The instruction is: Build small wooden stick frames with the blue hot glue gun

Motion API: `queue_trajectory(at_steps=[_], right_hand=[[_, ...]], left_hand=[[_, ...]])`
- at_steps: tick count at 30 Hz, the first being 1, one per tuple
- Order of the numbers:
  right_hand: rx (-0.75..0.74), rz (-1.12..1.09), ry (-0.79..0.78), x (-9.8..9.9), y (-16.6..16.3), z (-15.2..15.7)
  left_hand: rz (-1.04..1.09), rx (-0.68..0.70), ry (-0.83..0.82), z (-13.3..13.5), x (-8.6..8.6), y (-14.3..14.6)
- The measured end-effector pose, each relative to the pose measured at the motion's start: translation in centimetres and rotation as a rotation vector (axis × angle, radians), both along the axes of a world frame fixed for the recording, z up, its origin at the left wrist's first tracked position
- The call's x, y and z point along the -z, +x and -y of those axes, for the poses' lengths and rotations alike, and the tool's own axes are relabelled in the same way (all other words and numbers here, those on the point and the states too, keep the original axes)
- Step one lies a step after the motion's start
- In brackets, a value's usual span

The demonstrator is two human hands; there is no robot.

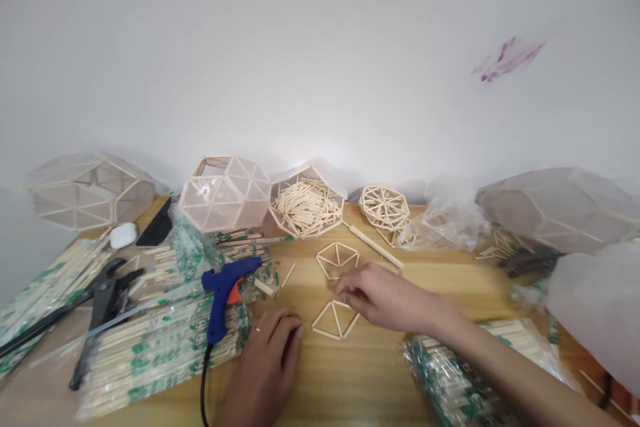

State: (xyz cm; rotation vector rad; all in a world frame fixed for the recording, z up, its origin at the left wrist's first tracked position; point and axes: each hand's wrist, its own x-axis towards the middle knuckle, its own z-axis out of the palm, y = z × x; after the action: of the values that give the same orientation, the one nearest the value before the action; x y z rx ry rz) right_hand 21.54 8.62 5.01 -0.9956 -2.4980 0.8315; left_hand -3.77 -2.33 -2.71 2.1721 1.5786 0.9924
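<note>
No legible text or numbers.

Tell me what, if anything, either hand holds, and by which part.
The left hand rests on the table, with nothing visible in it. The right hand is curled near a stick frame; whether it pinches anything cannot be told.
</note>
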Motion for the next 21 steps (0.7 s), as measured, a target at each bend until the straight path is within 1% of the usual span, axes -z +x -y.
queue_trajectory(at_steps=[2, 5, 7, 12, 16, 21], right_hand=[[-0.013, 0.041, -0.102, 0.3, -0.4, -0.2], [0.074, 0.039, -0.218, 1.0, -1.0, -0.5], [0.106, 0.014, -0.261, 1.6, -1.1, -0.4], [0.112, -0.038, -0.266, 2.6, -0.8, 0.0], [0.094, -0.034, -0.225, 3.0, -0.7, 0.1], [0.096, -0.013, -0.24, 3.3, -1.0, 0.2]], left_hand=[[0.022, 0.004, 0.006, 0.1, -0.4, -0.1], [0.032, 0.002, 0.033, 0.3, -1.1, -0.3], [0.01, -0.003, 0.068, 0.4, -1.3, -0.3], [-0.07, 0.018, 0.161, 0.5, -1.3, -0.2], [-0.101, 0.038, 0.171, 0.3, -1.1, -0.2], [-0.11, 0.045, 0.206, 0.1, -0.9, -0.2]])
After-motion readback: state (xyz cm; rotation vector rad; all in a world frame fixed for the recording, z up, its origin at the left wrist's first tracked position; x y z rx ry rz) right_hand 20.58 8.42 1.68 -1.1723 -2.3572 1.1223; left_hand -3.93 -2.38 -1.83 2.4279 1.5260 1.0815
